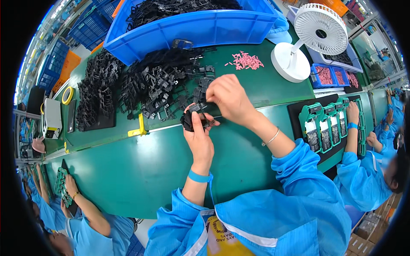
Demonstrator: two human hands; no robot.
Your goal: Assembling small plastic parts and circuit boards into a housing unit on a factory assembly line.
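My left hand (pixel 200 143) is closed around a small black plastic frame part (pixel 187 121), thumb laid across it, above the front of the green bench. Just up and to the right, my right hand (pixel 232 97) has its fingers pinched together beside that part. Whatever those fingertips hold is hidden or too small to name. Directly beyond both hands lies a loose pile of similar black plastic parts (pixel 156 87). Small pink pieces (pixel 245 61) are heaped on the bench farther to the right.
A blue bin (pixel 200 29) of black parts stands at the back. White desk fan (pixel 294 59), yellow tape roll (pixel 67 95) and a yellow bracket (pixel 139 128) are on the bench. At right, a co-worker's hand (pixel 352 112) touches green trays (pixel 314 112); another co-worker's hand (pixel 71 185) works at left.
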